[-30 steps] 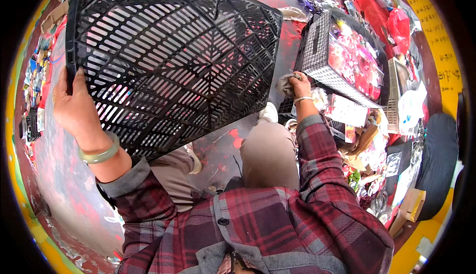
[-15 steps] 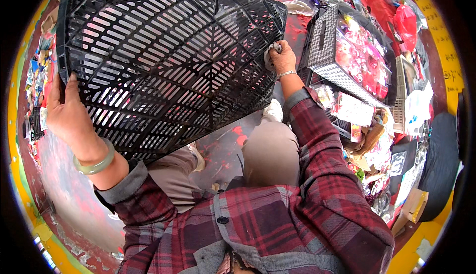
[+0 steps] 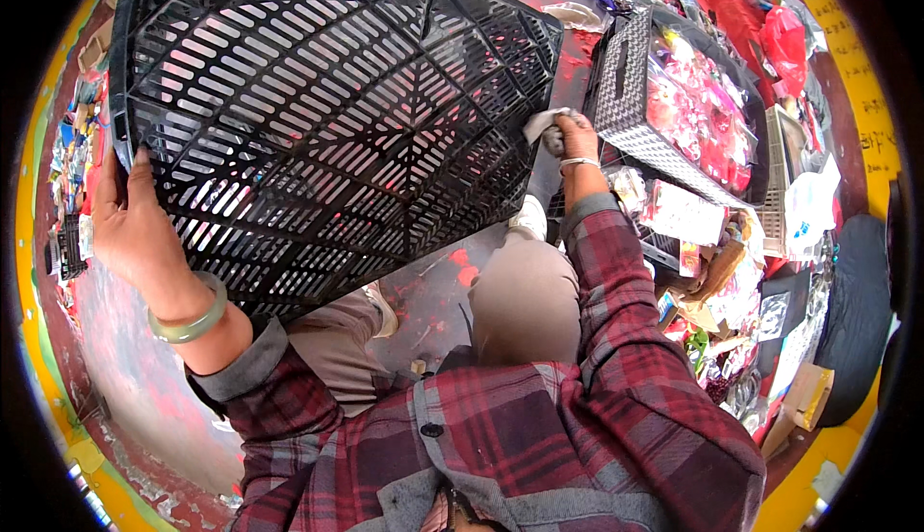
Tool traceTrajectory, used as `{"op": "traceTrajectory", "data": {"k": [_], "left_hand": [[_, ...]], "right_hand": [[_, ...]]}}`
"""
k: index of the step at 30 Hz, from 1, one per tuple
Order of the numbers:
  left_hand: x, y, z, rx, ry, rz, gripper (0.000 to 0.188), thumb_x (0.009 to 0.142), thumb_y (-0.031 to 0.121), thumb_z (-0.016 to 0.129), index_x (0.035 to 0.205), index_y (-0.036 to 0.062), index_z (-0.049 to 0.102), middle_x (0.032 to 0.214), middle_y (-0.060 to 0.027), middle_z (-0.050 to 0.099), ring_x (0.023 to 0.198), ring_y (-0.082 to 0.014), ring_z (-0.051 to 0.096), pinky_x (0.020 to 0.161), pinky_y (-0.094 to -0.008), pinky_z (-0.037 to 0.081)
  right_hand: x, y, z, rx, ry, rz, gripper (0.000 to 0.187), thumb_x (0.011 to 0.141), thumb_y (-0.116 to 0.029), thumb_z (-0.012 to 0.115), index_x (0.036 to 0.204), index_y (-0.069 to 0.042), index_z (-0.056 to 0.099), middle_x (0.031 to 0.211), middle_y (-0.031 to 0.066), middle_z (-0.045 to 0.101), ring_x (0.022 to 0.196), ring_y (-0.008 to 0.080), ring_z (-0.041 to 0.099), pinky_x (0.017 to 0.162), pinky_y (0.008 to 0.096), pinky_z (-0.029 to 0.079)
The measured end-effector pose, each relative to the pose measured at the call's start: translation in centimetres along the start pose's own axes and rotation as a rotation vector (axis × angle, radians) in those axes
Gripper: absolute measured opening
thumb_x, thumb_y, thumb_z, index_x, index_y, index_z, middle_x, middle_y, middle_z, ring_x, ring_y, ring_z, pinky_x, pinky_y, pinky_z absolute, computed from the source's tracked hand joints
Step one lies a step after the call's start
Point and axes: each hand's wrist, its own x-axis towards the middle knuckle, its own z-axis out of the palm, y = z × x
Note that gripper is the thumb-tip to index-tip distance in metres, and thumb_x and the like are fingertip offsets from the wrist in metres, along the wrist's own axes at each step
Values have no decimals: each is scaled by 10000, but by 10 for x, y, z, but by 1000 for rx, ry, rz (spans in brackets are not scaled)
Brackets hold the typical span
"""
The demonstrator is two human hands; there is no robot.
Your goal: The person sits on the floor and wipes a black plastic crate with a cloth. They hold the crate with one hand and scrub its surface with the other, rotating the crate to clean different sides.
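A large black plastic crate [image 3: 404, 133] with slotted walls is tilted up in front of me, its slotted side facing me. My left hand [image 3: 142, 219], with a pale green bangle at its wrist, grips the crate's left edge, the thumb on the near face. My right hand [image 3: 576, 139] is closed on a crumpled, greyish-white cloth [image 3: 545, 126] by the crate's right edge. Part of that cloth is dirty grey. Whether it touches the crate at this moment I cannot tell.
At right stands a grey-and-white woven-pattern basket [image 3: 621, 85] filled with red and pink packets. A beige plastic basket [image 3: 773, 176], loose packaging and a cardboard box [image 3: 807, 395] lie beyond it. More piled goods [image 3: 82, 147] line the left side.
My right hand has moved right with the cloth, from the crate's face to beside its right edge. The left hand keeps its hold, and the crate has barely shifted.
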Motion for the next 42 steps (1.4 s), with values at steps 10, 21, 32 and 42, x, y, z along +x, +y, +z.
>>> {"op": "traceTrajectory", "data": {"k": [10,21,32,42], "left_hand": [[-1,6,1,-147,-5,-26,301,808,43,665,1091,-55,628,1028,-99,664,887,-117,595,824,-230,455],[-1,5,0,-33,8,-28,314,792,64,682,1086,-37,637,1019,-107,657,891,-147,601,831,-254,455],[-1,23,-6,-47,2,-86,319,808,106,671,1088,-42,632,961,-84,676,803,-110,615,754,-226,471],[-4,14,-1,-45,24,-28,321,798,115,686,1076,-39,640,968,-112,675,837,-126,622,787,-241,471]], "right_hand": [[40,-3,33,-811,335,-693,230,737,-60,650,966,-83,649,813,52,626,716,166,614,684,283,489],[-2,1,10,-1138,-17,-988,260,709,-56,608,942,-142,689,970,110,639,918,325,593,803,395,489],[-45,23,-15,-804,286,-401,244,680,-126,625,919,-92,654,923,140,584,832,312,600,766,376,481],[-48,12,16,-1107,91,-739,175,720,-167,668,878,-93,685,940,100,589,909,295,574,775,381,479]]}}
